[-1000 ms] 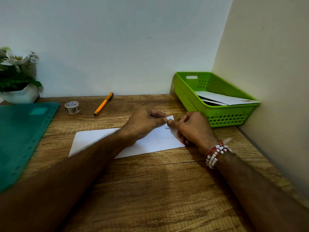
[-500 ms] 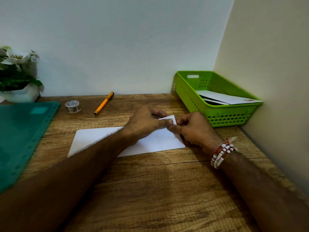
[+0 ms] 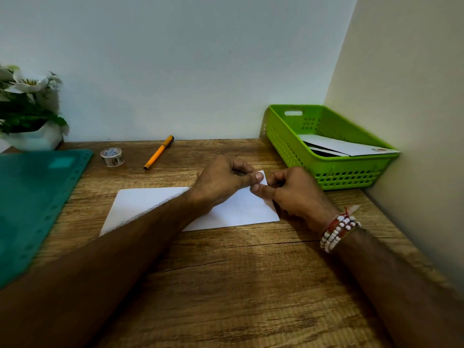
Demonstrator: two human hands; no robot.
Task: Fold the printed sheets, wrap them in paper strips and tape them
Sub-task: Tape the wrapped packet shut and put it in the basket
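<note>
A white sheet [image 3: 241, 209], folded into a long rectangle, lies flat on the wooden desk [image 3: 226, 272]. My left hand [image 3: 221, 180] reaches across it and pinches its far right corner between thumb and fingers. My right hand [image 3: 293, 194], with a beaded bracelet at the wrist, pinches the same right end just below, fingers curled. My left forearm hides the middle of the sheet. A small roll of patterned tape [image 3: 112, 156] stands at the back left of the desk.
A green plastic basket [image 3: 351, 172] with folded papers inside sits at the back right against the wall. An orange pen [image 3: 158, 152] lies beside the tape. A green cutting mat [image 3: 32, 197] covers the left side, with a white flower pot [image 3: 32, 139] behind it.
Both hands stayed at the sheet's right end; the far right corner now shows a little more above my left thumb. The view shifted slightly.
</note>
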